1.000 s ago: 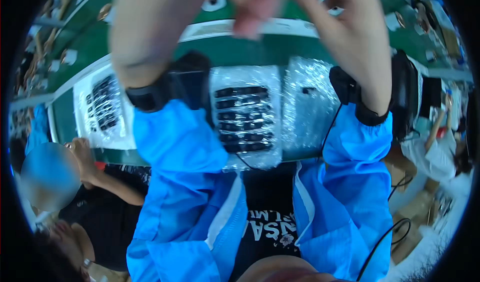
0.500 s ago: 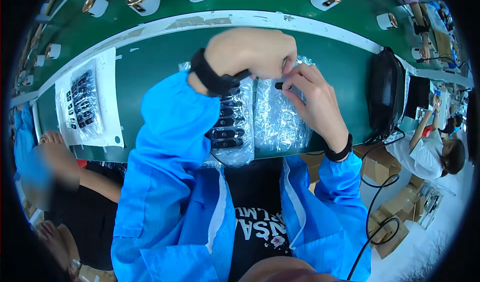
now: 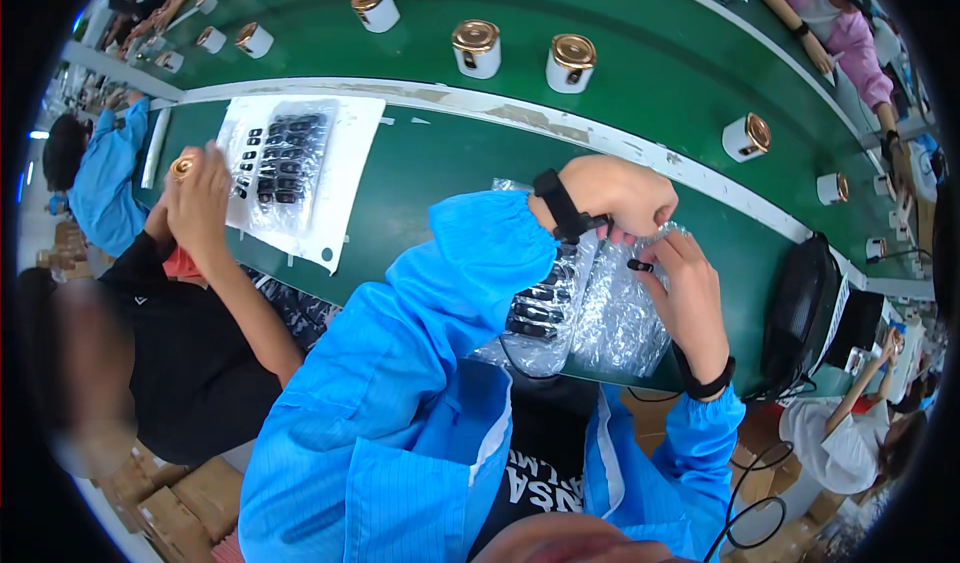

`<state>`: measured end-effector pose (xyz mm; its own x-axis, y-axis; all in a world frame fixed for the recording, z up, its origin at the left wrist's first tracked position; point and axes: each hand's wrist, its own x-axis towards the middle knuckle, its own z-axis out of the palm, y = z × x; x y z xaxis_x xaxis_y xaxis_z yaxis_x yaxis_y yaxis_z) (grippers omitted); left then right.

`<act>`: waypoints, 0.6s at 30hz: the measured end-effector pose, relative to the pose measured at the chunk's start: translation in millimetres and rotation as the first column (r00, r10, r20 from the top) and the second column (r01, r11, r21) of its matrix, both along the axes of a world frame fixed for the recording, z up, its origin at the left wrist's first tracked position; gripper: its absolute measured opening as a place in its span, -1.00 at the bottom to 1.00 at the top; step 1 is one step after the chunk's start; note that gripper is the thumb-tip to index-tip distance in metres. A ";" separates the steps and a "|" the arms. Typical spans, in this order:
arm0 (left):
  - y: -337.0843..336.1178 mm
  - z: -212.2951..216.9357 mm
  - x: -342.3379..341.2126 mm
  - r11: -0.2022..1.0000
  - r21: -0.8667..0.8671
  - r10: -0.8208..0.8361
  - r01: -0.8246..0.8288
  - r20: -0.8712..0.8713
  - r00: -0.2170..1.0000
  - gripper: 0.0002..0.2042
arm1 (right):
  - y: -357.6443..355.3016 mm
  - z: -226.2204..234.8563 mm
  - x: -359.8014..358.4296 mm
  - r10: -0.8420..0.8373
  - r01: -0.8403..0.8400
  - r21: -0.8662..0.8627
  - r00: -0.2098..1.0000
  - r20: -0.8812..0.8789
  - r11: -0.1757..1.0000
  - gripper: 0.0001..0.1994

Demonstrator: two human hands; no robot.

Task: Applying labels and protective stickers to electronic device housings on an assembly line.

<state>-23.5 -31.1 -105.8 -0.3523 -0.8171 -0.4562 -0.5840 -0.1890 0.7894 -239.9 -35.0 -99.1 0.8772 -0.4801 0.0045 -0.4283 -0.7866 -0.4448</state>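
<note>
My right hand (image 3: 692,288) pinches a small black oblong piece (image 3: 640,265) between thumb and fingers. Close above its fingertips, my left hand (image 3: 618,195) is bent over with fingers curled; anything they grip is hidden. Both hands hover over crinkled clear plastic packaging (image 3: 622,328) on the green bench. To the left of this, several black oblong pieces (image 3: 537,315) lie in a column on more clear plastic, partly covered by my left sleeve.
A white sheet (image 3: 350,163) with rows of black parts (image 3: 290,158) lies further left, beside a co-worker's raised hands (image 3: 203,198). White and gold devices (image 3: 476,50) stand beyond the white ledge (image 3: 480,110). A black mesh bag (image 3: 805,308) and cables are at right.
My view has swung left, so the bench appears shifted right. My hands stay together, with the black piece still in my right fingers. The co-worker at left has raised their hands.
</note>
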 end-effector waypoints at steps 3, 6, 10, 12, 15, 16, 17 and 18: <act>1.5 -2.2 0.0 1.000 -0.028 0.004 -0.004 0.019 1.000 -0.76 | 7.5 -4.3 -6.2 -0.057 0.062 -0.046 0.993 0.103 0.997 -0.83; 0.3 0.6 1.2 0.996 -0.079 -0.031 0.032 0.004 0.999 -0.78 | 5.5 1.2 -8.7 -0.231 0.190 0.185 0.944 0.234 0.964 -0.88; -4.2 14.4 2.7 0.967 -0.252 -0.067 0.029 -0.143 0.987 -0.74 | -13.8 23.2 0.3 -0.404 0.394 0.117 0.803 0.438 0.912 -0.93; -5.2 23.8 6.1 0.898 -0.426 -0.044 -0.108 -0.332 0.942 -0.70 | -20.8 33.3 10.7 -0.376 0.395 0.069 0.787 0.489 0.916 -0.93; 1.2 35.2 15.8 0.754 -0.620 0.032 -0.218 -0.297 0.954 -0.68 | -26.3 42.9 29.1 -0.346 0.435 -0.026 0.750 0.564 0.900 -0.92; 3.0 38.6 18.0 0.662 -0.702 0.068 -0.263 -0.294 0.953 -0.67 | -27.2 44.9 34.8 -0.327 0.441 -0.060 0.744 0.583 0.896 -0.92; 4.4 41.3 19.7 0.661 -0.700 0.077 -0.270 -0.295 0.952 -0.67 | -27.9 46.2 39.8 -0.309 0.449 -0.095 0.738 0.600 0.888 -0.92; 4.9 44.1 21.5 0.612 -0.728 0.105 -0.309 -0.313 0.944 -0.66 | -29.1 47.5 44.5 -0.289 0.459 -0.131 0.730 0.619 0.879 -0.92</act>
